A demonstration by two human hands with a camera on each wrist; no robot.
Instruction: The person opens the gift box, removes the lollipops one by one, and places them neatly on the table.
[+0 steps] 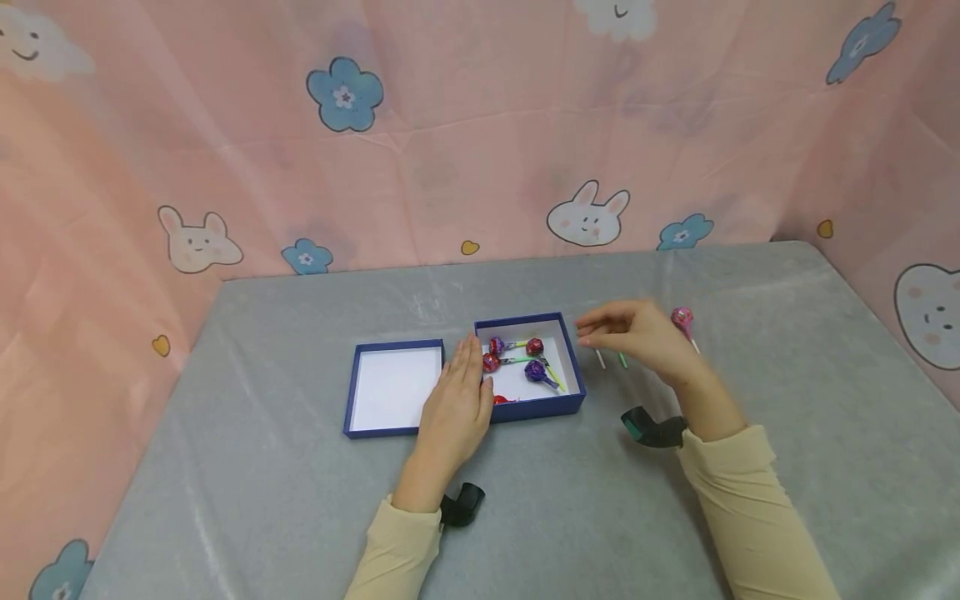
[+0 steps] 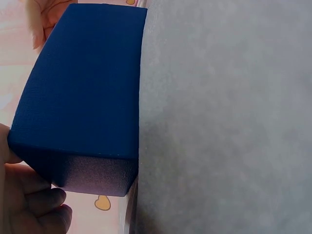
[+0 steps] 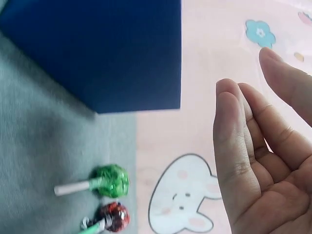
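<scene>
Your right hand (image 1: 637,337) hovers with a loose, empty grip just right of the blue box (image 1: 576,367). Two loose lollipops (image 3: 111,181) lie right below it on the bench (image 1: 300,517), sticks pointing toward you; their heads are hidden in the head view. A pink lollipop (image 1: 682,317) sits just beyond. Your left hand (image 1: 457,400) rests flat-fingered against the box's left wall, beside the lid (image 1: 393,387); it seems to steady it.

In the head view, the right hand (image 1: 637,337) hides the heads of two lollipops (image 1: 611,359) beneath it.
</scene>
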